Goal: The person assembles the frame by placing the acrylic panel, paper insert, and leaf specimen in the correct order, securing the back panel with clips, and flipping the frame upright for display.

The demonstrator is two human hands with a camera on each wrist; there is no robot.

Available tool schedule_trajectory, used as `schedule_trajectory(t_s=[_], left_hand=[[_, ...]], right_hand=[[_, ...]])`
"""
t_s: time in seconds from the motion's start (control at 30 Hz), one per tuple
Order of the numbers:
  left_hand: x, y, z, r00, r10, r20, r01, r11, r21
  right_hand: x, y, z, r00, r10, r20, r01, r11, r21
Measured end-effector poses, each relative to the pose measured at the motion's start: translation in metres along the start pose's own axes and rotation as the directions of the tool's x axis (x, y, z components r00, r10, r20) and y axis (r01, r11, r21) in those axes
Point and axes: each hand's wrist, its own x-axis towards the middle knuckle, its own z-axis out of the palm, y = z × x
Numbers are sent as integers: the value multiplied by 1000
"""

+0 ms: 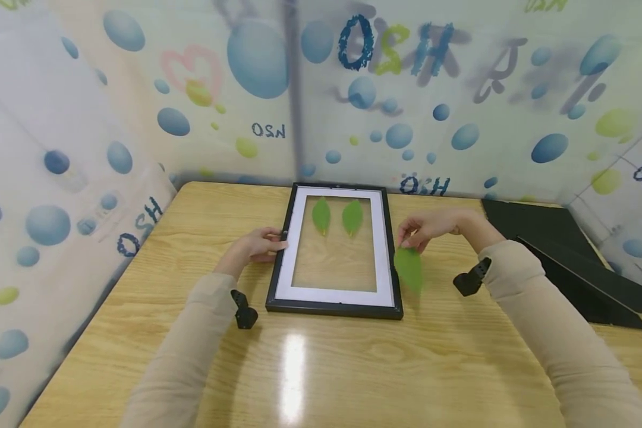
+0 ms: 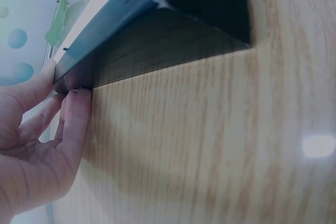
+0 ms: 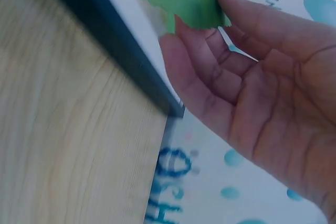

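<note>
A black picture frame (image 1: 334, 308) with a white mat (image 1: 326, 293) lies flat on the wooden table. Two green leaves, a left leaf (image 1: 321, 215) and a right leaf (image 1: 352, 216), sit side by side in the upper part of its window. My left hand (image 1: 257, 244) holds the frame's left edge, the thumb on top and the fingers against the outer side (image 2: 52, 124). Just past the right edge, my right hand (image 1: 425, 229) pinches a third leaf (image 1: 409, 268) between thumb and fingertips. That leaf hangs down beside the frame, and its held end (image 3: 197, 11) shows a toothed edge.
At the right of the wooden table (image 1: 321, 368), a black panel (image 1: 535, 223) lies with another black board (image 1: 588, 273) tilted up on it. A curtain (image 1: 348, 119) printed with bubbles and letters closes off the back and sides.
</note>
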Motion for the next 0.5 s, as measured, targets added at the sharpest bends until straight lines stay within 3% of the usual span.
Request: schedule_trajectory(t_s=[0.5], left_hand=[[2,-2,-1,1000,0,-1,0,1000,-20]], right_hand=[[75,-42,3,989,-83,-125,80,996,-31]])
